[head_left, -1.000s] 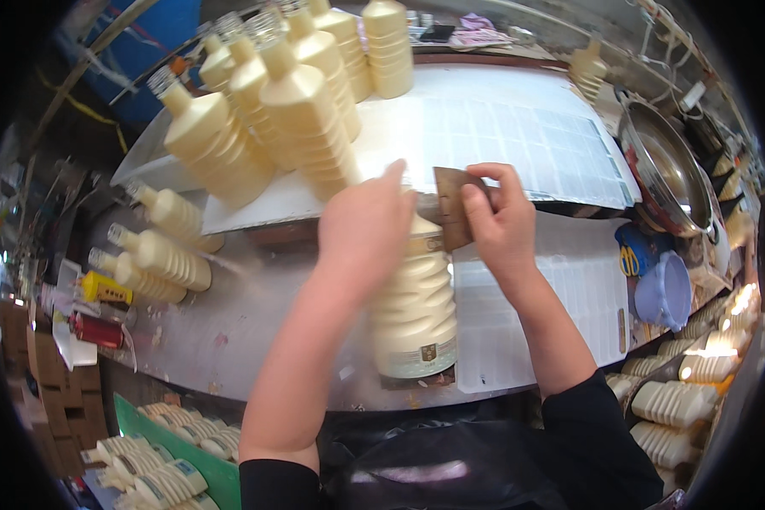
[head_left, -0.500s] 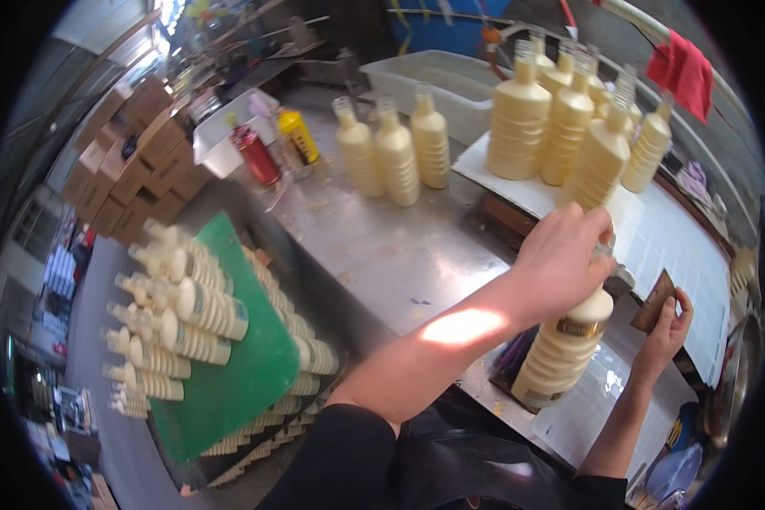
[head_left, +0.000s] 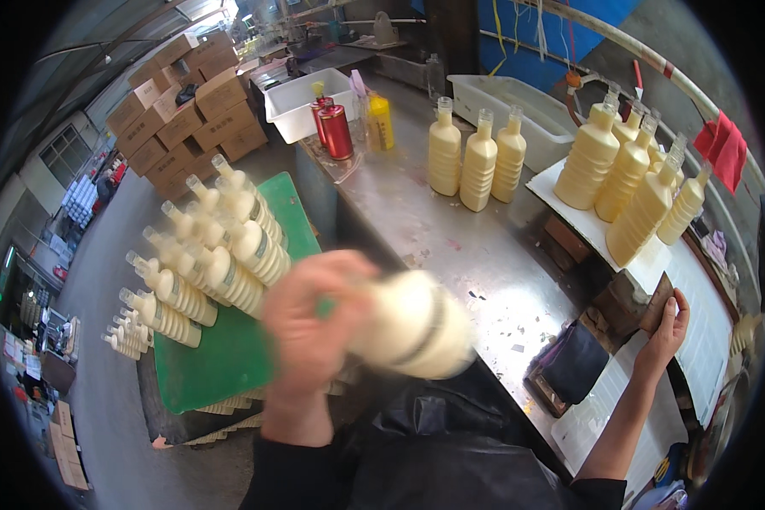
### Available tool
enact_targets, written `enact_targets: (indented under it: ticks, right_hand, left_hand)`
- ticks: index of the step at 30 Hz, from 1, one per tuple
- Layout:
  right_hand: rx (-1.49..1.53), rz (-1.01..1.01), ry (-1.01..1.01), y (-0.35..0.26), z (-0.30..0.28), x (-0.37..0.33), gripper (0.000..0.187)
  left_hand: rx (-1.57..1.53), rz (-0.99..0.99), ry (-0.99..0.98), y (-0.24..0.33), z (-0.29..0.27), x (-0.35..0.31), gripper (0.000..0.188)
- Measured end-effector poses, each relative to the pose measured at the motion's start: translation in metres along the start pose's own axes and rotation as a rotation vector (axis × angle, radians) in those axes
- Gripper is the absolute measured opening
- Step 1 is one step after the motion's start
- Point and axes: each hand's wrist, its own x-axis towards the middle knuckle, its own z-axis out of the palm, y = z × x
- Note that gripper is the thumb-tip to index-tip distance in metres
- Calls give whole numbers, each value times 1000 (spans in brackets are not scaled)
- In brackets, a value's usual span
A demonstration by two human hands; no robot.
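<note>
My left hand [head_left: 319, 319], smeared by motion, grips the neck end of a cream bottle [head_left: 421, 327] with a dark band round it. The bottle lies tilted in the air, between the green board and the metal table. Several cream bottles [head_left: 229, 276] with clear necks and ribbed sides stand on the green board [head_left: 221, 370] at the left. On the right, my right hand [head_left: 667, 336] pinches a flat brown scraper-like piece [head_left: 656, 304] above a white sheet. A dark cloth-covered rest [head_left: 575, 364] sits on the table between my hands.
Three cream bottles [head_left: 478, 161] stand on the metal table [head_left: 399, 200]; several more [head_left: 633, 170] stand on a white board at the right. Behind are a white tub [head_left: 518, 115], a red can [head_left: 336, 132] and a yellow bottle [head_left: 380, 123]. Cartons [head_left: 187, 110] are stacked at far left.
My left hand has carried the bottle from the dark rest leftward toward the green board. My right hand still holds the brown piece in about the same place. The view has swung left.
</note>
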Motion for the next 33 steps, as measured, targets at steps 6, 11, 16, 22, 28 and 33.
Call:
enact_targets:
  ticks: [6,11,16,22,28,33]
  right_hand:
    - [-21,47,-2,12,4,6,30]
    - [-60,40,-23,17,0,14,30]
    - [-87,45,-26,19,-1,22,29]
    - [-121,14,4,10,1,14,28]
    - [-229,51,79,16,2,-4,26]
    - [-253,52,68,9,-20,-13,23]
  left_hand:
    - [693,-26,477,23,-141,-22,14]
    - [1292,-249,699,8,-225,-31,22]
    - [1409,-343,718,-27,-274,-35,24]
    - [1452,-310,665,-64,-288,-21,26]
    - [1406,-354,648,-91,-323,-39,27]
    - [1748,-315,667,-75,-288,-19,52]
